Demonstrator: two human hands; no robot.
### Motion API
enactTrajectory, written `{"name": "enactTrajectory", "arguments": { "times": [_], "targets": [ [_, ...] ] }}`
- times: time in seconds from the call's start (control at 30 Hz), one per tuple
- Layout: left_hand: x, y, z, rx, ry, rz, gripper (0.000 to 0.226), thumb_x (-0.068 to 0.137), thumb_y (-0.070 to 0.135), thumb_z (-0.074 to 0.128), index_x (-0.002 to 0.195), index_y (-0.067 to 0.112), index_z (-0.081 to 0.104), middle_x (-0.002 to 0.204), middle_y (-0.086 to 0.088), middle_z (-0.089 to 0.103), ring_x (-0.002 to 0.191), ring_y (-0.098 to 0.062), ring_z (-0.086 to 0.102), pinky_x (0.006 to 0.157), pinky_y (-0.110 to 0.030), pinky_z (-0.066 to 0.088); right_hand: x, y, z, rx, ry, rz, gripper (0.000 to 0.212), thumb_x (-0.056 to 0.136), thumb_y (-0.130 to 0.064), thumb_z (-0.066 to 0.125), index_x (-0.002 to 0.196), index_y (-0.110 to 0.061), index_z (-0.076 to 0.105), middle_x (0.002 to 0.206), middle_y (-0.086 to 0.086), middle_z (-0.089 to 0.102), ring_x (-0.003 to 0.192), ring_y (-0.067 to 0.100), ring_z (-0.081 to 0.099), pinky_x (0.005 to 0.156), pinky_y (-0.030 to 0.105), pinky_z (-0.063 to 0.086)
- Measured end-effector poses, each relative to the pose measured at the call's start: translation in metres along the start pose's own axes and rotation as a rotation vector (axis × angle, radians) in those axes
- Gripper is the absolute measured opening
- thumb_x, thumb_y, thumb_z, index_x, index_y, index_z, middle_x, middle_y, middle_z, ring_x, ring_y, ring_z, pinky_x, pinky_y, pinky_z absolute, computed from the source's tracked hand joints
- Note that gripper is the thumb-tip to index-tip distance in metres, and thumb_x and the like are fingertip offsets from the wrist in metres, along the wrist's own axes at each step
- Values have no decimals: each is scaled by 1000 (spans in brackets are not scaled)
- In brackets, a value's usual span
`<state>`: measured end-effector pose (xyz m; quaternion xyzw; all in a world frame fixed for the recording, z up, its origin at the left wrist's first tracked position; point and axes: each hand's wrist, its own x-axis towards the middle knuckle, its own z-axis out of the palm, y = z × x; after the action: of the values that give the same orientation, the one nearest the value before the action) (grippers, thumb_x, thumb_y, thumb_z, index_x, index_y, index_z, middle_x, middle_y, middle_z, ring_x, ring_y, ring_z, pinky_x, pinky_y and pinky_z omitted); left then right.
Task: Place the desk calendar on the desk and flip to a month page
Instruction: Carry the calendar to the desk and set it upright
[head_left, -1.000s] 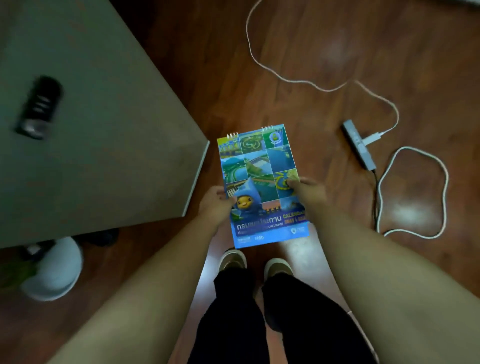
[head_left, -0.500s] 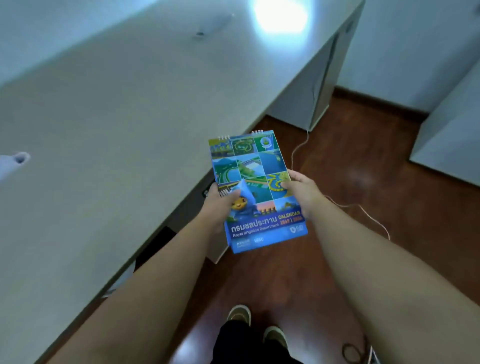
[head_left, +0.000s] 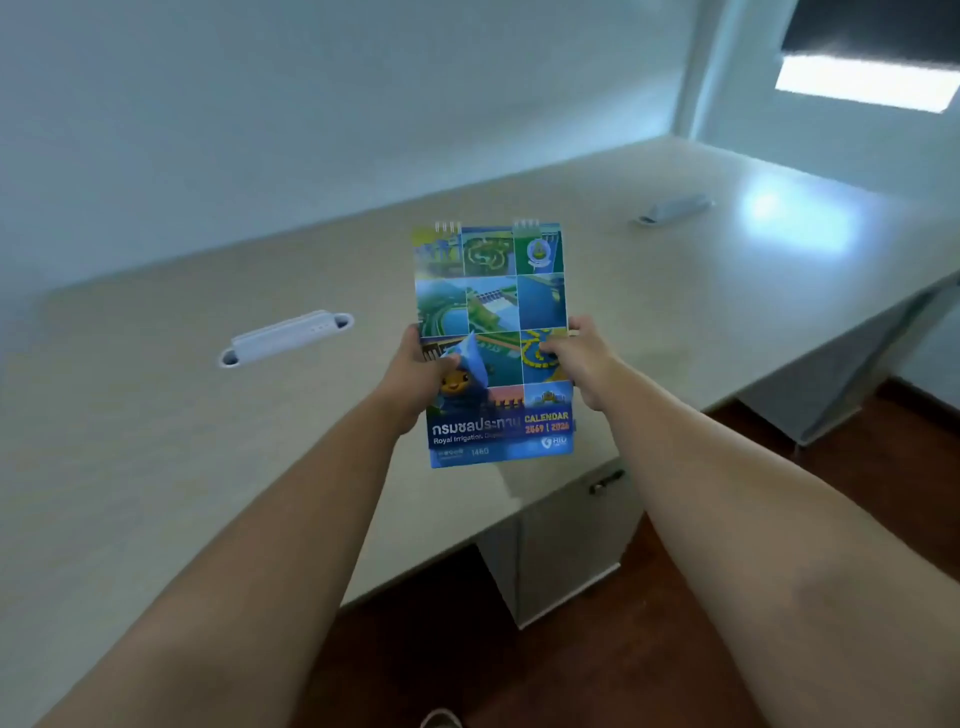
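I hold a spiral-bound desk calendar (head_left: 493, 312) upright in the air, its blue and green photo cover facing me, wire binding at the top. My left hand (head_left: 423, 371) grips its left edge with the thumb on the cover. On the right edge my right hand (head_left: 582, 364) grips at about the same height. The calendar hangs above the front part of a long beige desk (head_left: 156, 457) and does not touch it.
Two white cable grommets sit in the desk top, one at the left (head_left: 285, 338) and one far right (head_left: 672, 209). A cabinet with a handle (head_left: 605, 483) stands under the desk edge. Brown wood floor (head_left: 675, 623) lies below. A white wall runs behind.
The view has swung up from the floor to the desk. Both hands have carried the calendar from over the floor to above the desk top, grip unchanged.
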<state>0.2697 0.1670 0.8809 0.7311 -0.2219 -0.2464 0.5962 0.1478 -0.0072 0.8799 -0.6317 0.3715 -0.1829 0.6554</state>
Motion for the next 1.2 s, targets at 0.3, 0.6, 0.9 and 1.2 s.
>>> {"name": "enactTrajectory", "arguments": {
  "times": [0.3,0.6,0.9,1.2],
  "targets": [
    [27,-11,-196,74,163,-70,31,90,8,61,113,26,47,103,-2,65,89,-17,65,61,-32,54,51,-42,201,-63,-307,-85,61,76,-34,75,124,-17,42,124,7,61,107,27,62,97,50,49],
    [71,-36,-277,83,364,-77,47,81,-1,67,116,27,52,114,-2,68,104,-23,65,84,-45,58,91,-70,302,-200,-458,-197,49,80,-19,72,116,-26,39,113,2,60,97,17,61,81,33,50],
    [96,-92,-266,-7,416,-201,44,79,-5,57,109,28,57,115,-7,69,106,-28,65,90,-52,55,127,-8,333,-265,-364,-113,50,72,-22,76,109,-29,42,108,-1,62,98,21,63,80,40,56],
    [95,-112,-248,-111,495,-304,48,82,7,63,125,18,45,110,-2,66,97,-19,64,77,-31,56,132,36,331,-289,-355,-3,55,81,-27,70,126,-21,39,122,3,60,101,20,58,83,33,44]
  ]
}}
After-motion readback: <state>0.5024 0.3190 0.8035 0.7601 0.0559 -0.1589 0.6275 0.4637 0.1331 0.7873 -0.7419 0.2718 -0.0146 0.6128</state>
